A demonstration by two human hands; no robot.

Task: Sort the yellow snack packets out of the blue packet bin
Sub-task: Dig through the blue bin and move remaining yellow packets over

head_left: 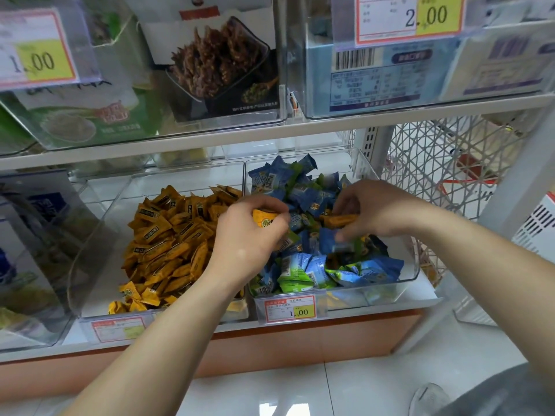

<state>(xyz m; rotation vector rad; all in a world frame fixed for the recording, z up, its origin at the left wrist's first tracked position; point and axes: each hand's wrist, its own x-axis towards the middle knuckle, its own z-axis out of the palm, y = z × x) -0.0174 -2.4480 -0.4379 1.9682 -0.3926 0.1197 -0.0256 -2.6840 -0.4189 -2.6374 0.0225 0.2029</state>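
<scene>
From the head camera I see my left hand clenched round a small glossy yellow snack packet with a round emblem. My right hand pinches a second yellow packet. Both packets are held just above the heap of blue and green packets in the clear plastic right-hand bin. The neighbouring clear bin of yellow packets touches its left wall. A white shelf board overhangs the bins' backs, and a white wire mesh basket stands to the right.
</scene>
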